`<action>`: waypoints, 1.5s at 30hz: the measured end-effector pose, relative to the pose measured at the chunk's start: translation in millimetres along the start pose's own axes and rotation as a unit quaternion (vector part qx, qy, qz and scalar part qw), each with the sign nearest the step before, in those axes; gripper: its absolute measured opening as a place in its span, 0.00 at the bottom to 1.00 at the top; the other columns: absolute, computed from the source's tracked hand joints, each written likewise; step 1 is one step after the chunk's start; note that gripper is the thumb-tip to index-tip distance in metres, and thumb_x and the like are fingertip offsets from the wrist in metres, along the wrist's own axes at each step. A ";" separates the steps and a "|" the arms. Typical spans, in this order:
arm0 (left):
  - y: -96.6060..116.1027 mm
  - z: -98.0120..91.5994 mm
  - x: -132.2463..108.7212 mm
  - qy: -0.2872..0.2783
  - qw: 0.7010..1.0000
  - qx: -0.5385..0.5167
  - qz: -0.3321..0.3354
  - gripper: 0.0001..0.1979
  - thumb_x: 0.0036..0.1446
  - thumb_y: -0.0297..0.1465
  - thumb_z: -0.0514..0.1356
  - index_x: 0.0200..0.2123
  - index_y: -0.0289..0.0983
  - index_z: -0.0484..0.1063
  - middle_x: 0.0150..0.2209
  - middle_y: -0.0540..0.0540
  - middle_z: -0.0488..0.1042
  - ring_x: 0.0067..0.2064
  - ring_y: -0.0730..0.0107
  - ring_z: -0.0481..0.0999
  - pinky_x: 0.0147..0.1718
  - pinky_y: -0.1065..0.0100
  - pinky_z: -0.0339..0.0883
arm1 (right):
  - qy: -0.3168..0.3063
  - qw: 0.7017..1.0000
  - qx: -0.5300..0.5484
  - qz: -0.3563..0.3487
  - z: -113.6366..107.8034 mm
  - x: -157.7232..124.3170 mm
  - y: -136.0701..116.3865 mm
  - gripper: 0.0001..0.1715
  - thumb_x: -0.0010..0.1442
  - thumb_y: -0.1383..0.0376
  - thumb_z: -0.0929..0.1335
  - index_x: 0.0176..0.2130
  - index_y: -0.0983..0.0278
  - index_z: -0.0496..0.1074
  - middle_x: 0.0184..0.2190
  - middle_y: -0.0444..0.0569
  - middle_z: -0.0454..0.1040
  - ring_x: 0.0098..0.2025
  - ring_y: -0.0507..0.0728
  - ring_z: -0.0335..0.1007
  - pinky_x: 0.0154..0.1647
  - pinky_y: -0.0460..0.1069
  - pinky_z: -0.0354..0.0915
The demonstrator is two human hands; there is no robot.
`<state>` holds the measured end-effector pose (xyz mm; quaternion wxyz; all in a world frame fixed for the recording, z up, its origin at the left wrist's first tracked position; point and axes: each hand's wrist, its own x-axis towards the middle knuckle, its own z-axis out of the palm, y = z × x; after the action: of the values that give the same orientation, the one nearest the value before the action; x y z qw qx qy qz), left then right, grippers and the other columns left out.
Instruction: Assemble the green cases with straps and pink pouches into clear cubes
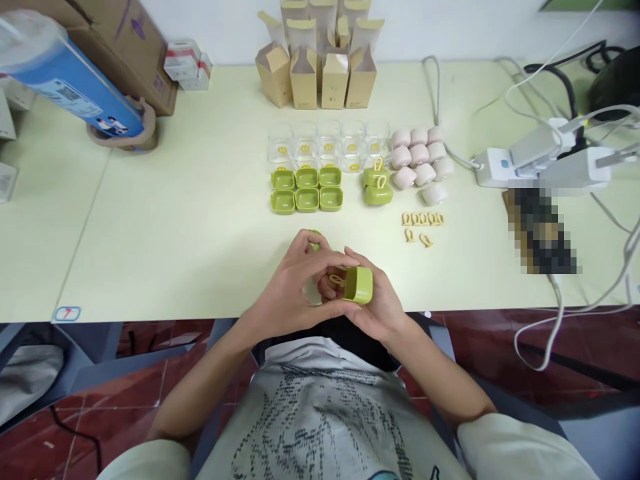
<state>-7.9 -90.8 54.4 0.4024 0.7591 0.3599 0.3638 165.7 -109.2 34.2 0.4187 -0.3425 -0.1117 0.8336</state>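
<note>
A small green case (363, 285) is held just over the table's front edge, its hollow side facing left. My left hand (295, 283) pinches it from the left with thumb and forefinger, and my right hand (383, 300) wraps around its right and underside. A yellow strap loop (337, 280) pokes out of the case's left side, beside curled fingers. Behind my left hand another green piece (315, 239) shows only in part. Farther back stand several open green cases (307, 199) in two rows. Two green cases with loops attached (379, 194) sit to their right.
Clear plastic covers (329, 137), pale pink capped pieces (419, 155) and loose yellow loops (423, 219) lie on the table. Open cardboard boxes (304, 77) stand at the back. A power strip (500, 167) with cables occupies the right; a blue cylinder (95, 87) leans at left.
</note>
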 end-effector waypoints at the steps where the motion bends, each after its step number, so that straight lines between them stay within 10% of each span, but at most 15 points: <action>1: -1.6 1.2 0.0 0.011 1.000 0.005 0.020 0.26 0.58 0.42 0.81 0.57 0.47 0.83 0.49 0.43 0.76 0.55 0.57 0.75 0.52 0.57 0.77 | -0.003 1.000 -0.013 -0.001 -0.6 -0.3 -2.1 0.20 0.66 0.48 0.72 0.37 0.62 0.79 0.32 0.47 0.76 0.34 0.55 0.69 0.34 0.49 0.70; 6: -11.3 -12.5 2.2 0.123 0.990 0.030 0.060 0.23 0.63 0.43 0.77 0.59 0.48 0.80 0.51 0.44 0.83 0.55 0.56 0.77 0.55 0.53 0.76 | 0.031 0.940 -0.320 -0.118 -16.8 -19.4 -43.8 0.12 0.61 0.63 0.71 0.45 0.58 0.78 0.40 0.47 0.79 0.33 0.54 0.66 0.35 0.50 0.65; 11: -18.1 -53.4 0.2 0.154 0.977 0.141 -0.041 0.23 0.62 0.40 0.77 0.59 0.47 0.81 0.53 0.46 0.83 0.49 0.61 0.80 0.53 0.56 0.77 | 0.282 0.606 -0.686 -0.288 -72.6 -47.1 -100.0 0.16 0.64 0.69 0.64 0.45 0.58 0.79 0.47 0.56 0.77 0.53 0.67 0.76 0.62 0.65 0.69; 14: -24.2 -73.7 -4.8 0.078 0.969 0.220 -0.081 0.20 0.62 0.39 0.76 0.56 0.46 0.83 0.49 0.46 0.84 0.48 0.58 0.82 0.53 0.54 0.77 | 0.364 0.498 -0.736 -0.279 -103.1 -53.7 -117.2 0.23 0.62 0.71 0.63 0.51 0.61 0.80 0.49 0.61 0.74 0.50 0.68 0.77 0.60 0.67 0.72; 23: -37.5 -73.0 -8.8 -0.017 0.950 0.289 -0.115 0.18 0.66 0.37 0.69 0.57 0.41 0.81 0.52 0.41 0.83 0.54 0.49 0.82 0.61 0.46 0.77 | 0.339 0.587 -0.674 -0.293 -103.1 -57.2 -135.9 0.14 0.57 0.60 0.73 0.44 0.58 0.79 0.38 0.52 0.83 0.37 0.63 0.82 0.43 0.58 0.76; 45: -40.8 -67.9 -5.8 -0.006 0.959 0.262 -0.110 0.20 0.67 0.46 0.68 0.56 0.44 0.82 0.52 0.41 0.84 0.49 0.51 0.82 0.60 0.46 0.76 | 0.183 0.529 -0.773 -0.297 -118.9 -66.3 -145.3 0.18 0.71 0.49 0.71 0.43 0.60 0.84 0.46 0.56 0.83 0.32 0.58 0.75 0.41 0.60 0.74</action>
<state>-78.2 -55.0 45.2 0.2297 0.7959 0.5211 0.2055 362.5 -81.8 46.5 0.2249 -0.6247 -0.7287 0.1679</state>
